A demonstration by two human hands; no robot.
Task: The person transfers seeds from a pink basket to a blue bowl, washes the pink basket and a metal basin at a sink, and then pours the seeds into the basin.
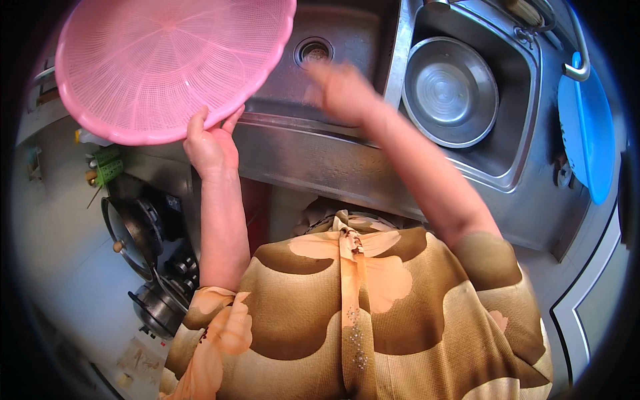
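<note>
My left hand (pixel 214 145) grips the scalloped rim of a large round pink plastic mesh colander (pixel 170 65), thumb on the inner side. The colander is tilted with its inside facing me, raised over the left part of the stainless steel sink, and nothing shows in it. My right hand (pixel 345 92) is blurred above the left sink basin (pixel 350 35), apart from the colander, close to the drain (pixel 315 51). Nothing can be made out in its fingers, whose posture is too blurred to read. A round metal bowl (pixel 445 87) rests in the right sink basin (pixel 515 105).
A blue plastic basket (pixel 585 130) leans at the far right by a curved metal pipe (pixel 579 70). On the left are a wok with a glass lid (pixel 127 235), a metal pot (pixel 159 310) and a green utensil holder (pixel 107 167). The sink's front edge (pixel 320 155) runs before me.
</note>
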